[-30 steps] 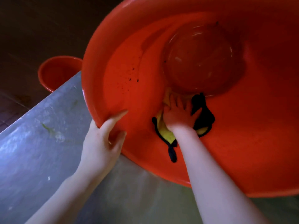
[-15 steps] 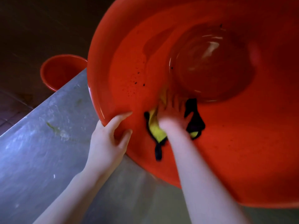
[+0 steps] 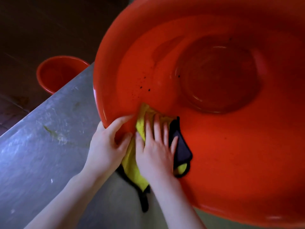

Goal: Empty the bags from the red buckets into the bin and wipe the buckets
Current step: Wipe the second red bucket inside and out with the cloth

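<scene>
Left grip [image 3: 105,146] first: we see it holding the near rim of the big round red plastic bucket [image 3: 231,154], digits curled over the lip and onto the inside. Right grip [image 3: 155,154] lies flat, fingers straight and spread, pressing a yellow cloth with black edging [image 3: 132,167] against the bucket's inner wall, right beside the left one, the two almost touching. We are looking straight into the bucket: it is tipped with its mouth towards us, its round bottom showing deep inside to the upper right. The cloth spills out over the rim, and a black tail of it hangs down over the scuffed grey metal desk [image 3: 41,146]. Up the wall from the cloth we spot a scatter of small dark specks [image 3: 145,83]. Off to the left, past the desk's edge, a second red plastic bucket [image 3: 61,73] stands on the dark floor [image 3: 33,22], well apart from the action. Both hands look slightly blurred.
</scene>
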`<state>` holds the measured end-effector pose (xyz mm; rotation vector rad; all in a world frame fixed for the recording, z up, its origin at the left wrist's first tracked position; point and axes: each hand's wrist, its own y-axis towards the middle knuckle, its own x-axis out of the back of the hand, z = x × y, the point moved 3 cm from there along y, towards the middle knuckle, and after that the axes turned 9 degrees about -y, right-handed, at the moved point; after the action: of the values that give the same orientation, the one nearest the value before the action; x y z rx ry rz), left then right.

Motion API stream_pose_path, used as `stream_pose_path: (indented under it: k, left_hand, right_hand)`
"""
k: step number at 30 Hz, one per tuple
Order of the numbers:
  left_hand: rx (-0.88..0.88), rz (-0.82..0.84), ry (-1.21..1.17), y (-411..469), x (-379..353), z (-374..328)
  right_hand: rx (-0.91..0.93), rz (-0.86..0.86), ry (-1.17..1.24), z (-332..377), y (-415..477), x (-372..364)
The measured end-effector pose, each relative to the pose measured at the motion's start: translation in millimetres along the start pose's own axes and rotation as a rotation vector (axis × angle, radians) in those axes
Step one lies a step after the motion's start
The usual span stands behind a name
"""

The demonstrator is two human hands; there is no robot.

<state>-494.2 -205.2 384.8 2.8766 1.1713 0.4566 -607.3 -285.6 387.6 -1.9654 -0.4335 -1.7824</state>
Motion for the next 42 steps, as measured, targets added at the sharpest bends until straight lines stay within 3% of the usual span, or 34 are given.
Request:
stream_pose_path:
  k: [6,11,12,14,16,18,28,33,38,42]
  left_hand:
    - [0.063,-0.002,-0.074,-11,-2,-6]
    - [0.133,0.072,-0.114,-5,10,-15]
    - [0.064,0.028,-0.093,2,22,-23]
    - [-0.254,-0.082,0.106,21,47,-51]
    - [-0.557,-0.075,0.297,33,60,-72]
    - [-0.614,-0.021,0.362,39,59,-76]
    - [0.042,0.029,0.053,-21,-7,-23]
    - [0.064,0.082,-0.014,-25,-23,-20]
    - [0.097,0.132,-0.052,-31,-22,-11]
    - [0.113,0.152,-0.102,-34,-22,-7]
  right_hand:
    - [-0.268,0.119,0.098,-46,126,6]
    - [-0.277,0.1,0.116,-52,144,-1]
    - [-0.263,0.085,0.116,-53,143,-2]
    - [-0.229,0.065,0.141,-57,140,-2]
    - [-0.2,0.062,0.149,-62,134,-2]
    - [-0.199,0.074,0.101,-73,124,-4]
    - [-0.168,0.167,-0.367,-139,99,22]
    - [-0.176,0.159,-0.115,-95,42,11]
    - [0.053,0.053,-0.052,-41,-34,2]
    - [-0.075,0.066,-0.016,-47,7,0]
